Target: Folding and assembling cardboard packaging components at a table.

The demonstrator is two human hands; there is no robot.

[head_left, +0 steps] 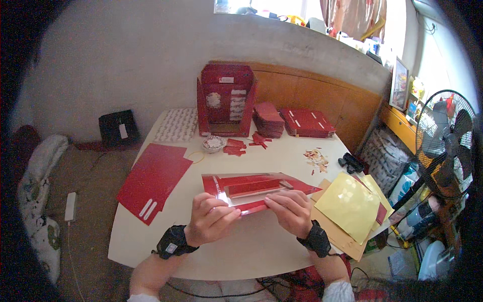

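Observation:
Both my hands hold a glossy red printed card sheet (251, 205) above the near middle of the table. A long rectangular panel, framed by a pale edge, runs along its middle; I cannot tell whether it is a window or a raised part. My left hand (214, 217) pinches the near left edge, where light glares off the surface. My right hand (292, 209) grips the near right edge, thumb and fingers closed on it. Dark bands circle both wrists. To the left lie flat red card sheets (153, 178) with two white slots. Yellow sheets (347, 206) lie to the right.
On the white table (201, 264) stand an open red box (226, 100), stacked red cards (268, 121), more red sheets (308, 122), a small bowl (214, 144) of white bits, red strips (234, 147) and scraps (317, 160). A black clip-like object (350, 163) and fan (447, 133) are right.

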